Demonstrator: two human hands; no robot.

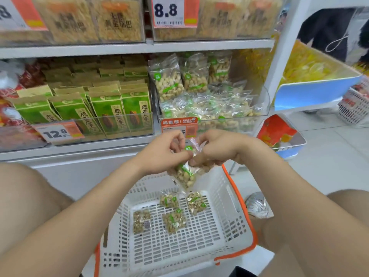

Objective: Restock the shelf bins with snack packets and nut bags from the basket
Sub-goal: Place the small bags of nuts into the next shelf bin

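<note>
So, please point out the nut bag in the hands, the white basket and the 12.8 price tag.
nut bag [185, 175], head view, lower part full of nuts
white basket [223, 206], head view, right inner wall
12.8 price tag [55, 133], head view, printed number

Upper-shelf price tag [165, 11]: "8.8", barcode beneath. Lower-left price tag [58, 133], on a bin front: "12.8". Orange tag [179, 122] on the nut bin [261, 104]: "鸣推荐! RECOMMEND", the English split over two lines. Green packets [111, 114]: vertical Chinese print starting "原"; remainder unclear.
</note>
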